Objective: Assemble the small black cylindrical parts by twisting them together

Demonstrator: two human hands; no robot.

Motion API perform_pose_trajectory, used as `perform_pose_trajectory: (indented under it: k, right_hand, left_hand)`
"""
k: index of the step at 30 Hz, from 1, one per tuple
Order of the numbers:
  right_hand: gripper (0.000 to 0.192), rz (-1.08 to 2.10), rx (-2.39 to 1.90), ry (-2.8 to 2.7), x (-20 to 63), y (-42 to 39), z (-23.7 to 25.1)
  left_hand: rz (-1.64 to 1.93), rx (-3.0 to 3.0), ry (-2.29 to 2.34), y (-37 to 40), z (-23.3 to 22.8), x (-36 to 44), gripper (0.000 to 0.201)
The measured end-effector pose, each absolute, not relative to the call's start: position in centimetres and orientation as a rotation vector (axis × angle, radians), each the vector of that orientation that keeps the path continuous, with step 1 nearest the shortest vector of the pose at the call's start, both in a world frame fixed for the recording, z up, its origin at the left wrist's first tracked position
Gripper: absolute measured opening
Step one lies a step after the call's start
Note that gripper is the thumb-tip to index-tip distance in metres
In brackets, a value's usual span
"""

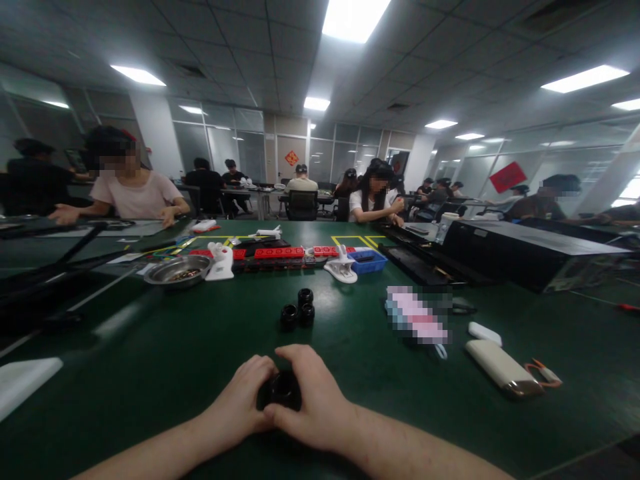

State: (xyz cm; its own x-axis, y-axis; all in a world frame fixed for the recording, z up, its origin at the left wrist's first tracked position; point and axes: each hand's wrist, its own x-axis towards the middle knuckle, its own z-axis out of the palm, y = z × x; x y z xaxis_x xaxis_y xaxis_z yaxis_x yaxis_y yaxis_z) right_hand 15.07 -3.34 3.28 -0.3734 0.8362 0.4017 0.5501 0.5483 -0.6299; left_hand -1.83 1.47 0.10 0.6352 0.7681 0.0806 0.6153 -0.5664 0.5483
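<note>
At the near middle of the green table (pixel 215 373), a glossy black round part (pixel 283 388) with a dark hollow in its top sits between my hands. My left hand (pixel 245 393) curls round its left side. Round the right side wraps my right hand (pixel 320 400), thumb in front and index finger behind. The fingers hide much of the part. Just beyond, two similar black parts (pixel 289 316) (pixel 307 313) stand in front of a third one (pixel 305 297), close together.
Farther back lie a metal bowl (pixel 177 283) of small pieces, white stands (pixel 220 261), red strips (pixel 280 253) and a blue tray (pixel 367 261). To the right are a blurred pink item (pixel 417 317), a beige power bank (pixel 500 367) and a black case (pixel 520 250). Other people sit beyond.
</note>
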Motion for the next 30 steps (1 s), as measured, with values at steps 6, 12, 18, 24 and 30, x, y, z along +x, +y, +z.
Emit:
perform_pose_trajectory:
  k: [6,12,18,24,30]
  right_hand:
    - [0.043,0.542,-1.158,-2.061,14.9,-3.1,2.9]
    - [0.062,0.543,-1.005,-2.102,15.1,-3.3,2.9]
    - [0.055,0.444,-1.231,-1.974,15.0,-2.9,3.0]
    - [0.052,0.523,-1.062,-2.106,15.2,-3.1,3.2]
    - [0.052,0.469,-1.157,-2.008,15.5,-2.9,3.4]
  left_hand:
    - [0.431,2.367,1.088,0.8,1.3,-1.6,0.030]
    - [0.440,2.364,1.094,1.0,0.6,-1.8,0.029]
    - [0.435,2.415,1.129,1.0,0.4,-1.8,0.032]
    - [0.460,2.378,1.055,1.1,0.6,-1.8,0.034]
    - [0.441,2.413,1.107,1.3,0.2,-1.9,0.034]
